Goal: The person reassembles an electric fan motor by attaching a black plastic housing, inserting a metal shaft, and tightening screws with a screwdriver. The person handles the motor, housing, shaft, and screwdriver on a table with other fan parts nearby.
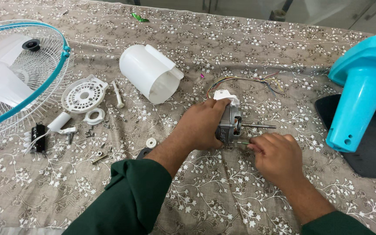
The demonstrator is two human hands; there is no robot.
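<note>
Single head view — close, steeply down onto the cloth-covered table (240, 52).

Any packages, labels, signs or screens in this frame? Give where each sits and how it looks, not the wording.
None in view: no package, label, sign or screen.
Only loose fan parts lie on the patterned brown tablecloth.
The left hand grips the grey metal fan motor.
The right hand pinches a thin green-tipped pin beside it.

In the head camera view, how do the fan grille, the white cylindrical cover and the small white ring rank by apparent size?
1. Fan grille, cut off by the frame edge.
2. White cylindrical cover.
3. Small white ring, smallest.
</note>
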